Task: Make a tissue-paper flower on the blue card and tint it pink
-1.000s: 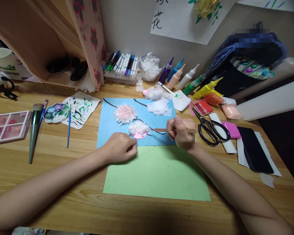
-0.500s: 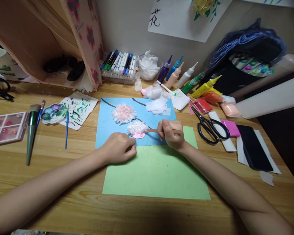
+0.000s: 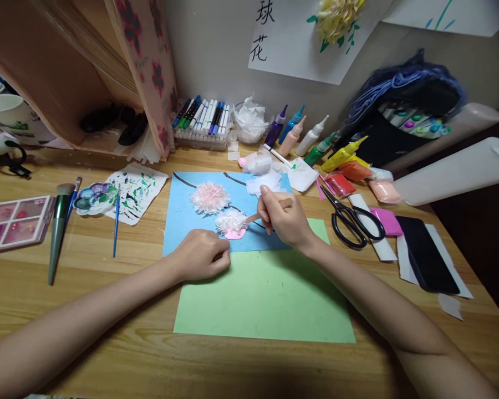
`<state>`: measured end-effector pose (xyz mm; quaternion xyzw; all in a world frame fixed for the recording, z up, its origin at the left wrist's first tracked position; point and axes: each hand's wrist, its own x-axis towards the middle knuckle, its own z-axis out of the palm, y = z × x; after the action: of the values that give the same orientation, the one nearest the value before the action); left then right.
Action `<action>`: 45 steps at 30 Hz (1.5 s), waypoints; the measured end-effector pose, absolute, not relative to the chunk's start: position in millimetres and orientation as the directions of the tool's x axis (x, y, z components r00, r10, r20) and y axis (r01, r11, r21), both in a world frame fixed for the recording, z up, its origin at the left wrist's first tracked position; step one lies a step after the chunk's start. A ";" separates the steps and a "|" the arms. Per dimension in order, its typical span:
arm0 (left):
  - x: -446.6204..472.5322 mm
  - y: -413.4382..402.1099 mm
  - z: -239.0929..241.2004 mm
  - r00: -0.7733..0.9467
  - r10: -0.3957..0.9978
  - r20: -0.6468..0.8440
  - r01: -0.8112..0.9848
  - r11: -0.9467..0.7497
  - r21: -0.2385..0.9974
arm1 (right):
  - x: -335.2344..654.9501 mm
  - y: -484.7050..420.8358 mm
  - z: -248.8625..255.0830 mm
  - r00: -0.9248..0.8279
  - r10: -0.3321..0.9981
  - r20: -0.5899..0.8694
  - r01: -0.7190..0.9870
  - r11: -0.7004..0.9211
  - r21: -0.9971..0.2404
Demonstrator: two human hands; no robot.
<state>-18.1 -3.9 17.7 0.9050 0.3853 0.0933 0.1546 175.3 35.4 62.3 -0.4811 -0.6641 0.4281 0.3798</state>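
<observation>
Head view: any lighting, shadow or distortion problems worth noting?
Head view: a soft shadow falls on the green sheet beside the right forearm; head view: the wooden table darkens toward the bottom edge, right of centre; head view: the white tube at right looks stretched, likely wide-angle distortion; head view: fine petal detail on the white flower is too small to tell.

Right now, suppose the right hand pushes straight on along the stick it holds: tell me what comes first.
The right hand, led by the brown stick, would likely meet the white ruffled flower first; the tip appears at its right edge, though whether they touch is unclear.
</observation>
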 end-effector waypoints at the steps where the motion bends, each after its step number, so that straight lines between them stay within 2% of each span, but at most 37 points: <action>1: -17.9 -3.7 17.8 0.685 0.726 0.051 0.669 -0.656 0.349 | 178.8 32.9 62.1 -0.231 0.966 0.116 0.295 0.183 -0.938; 8: -17.6 -4.1 17.5 0.683 0.727 0.068 0.669 -0.660 0.342 | 188.2 23.2 53.6 -0.233 0.955 0.181 0.269 0.242 -0.932; 18: -19.4 -4.3 15.3 0.684 0.727 0.057 0.665 -0.654 0.361 | 179.0 26.7 47.0 -0.268 0.937 0.226 0.340 0.312 -0.887; 25: -19.6 -4.8 14.4 0.684 0.726 0.070 0.662 -0.657 0.360 | 186.3 25.2 53.6 -0.246 0.940 0.238 0.288 0.305 -0.908; 37: -19.2 -5.3 16.3 0.680 0.729 0.073 0.664 -0.655 0.360 | 180.3 26.0 45.1 -0.319 0.894 0.316 0.350 0.421 -0.837; 45: -18.5 -4.1 16.6 0.688 0.723 0.063 0.658 -0.658 0.366 | 161.7 44.1 56.8 -0.278 0.953 0.122 0.431 0.237 -0.871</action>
<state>-18.5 -4.1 16.6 0.9047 0.3817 0.1019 0.1592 161.7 44.1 56.8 -0.4904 -0.7056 0.3755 0.3472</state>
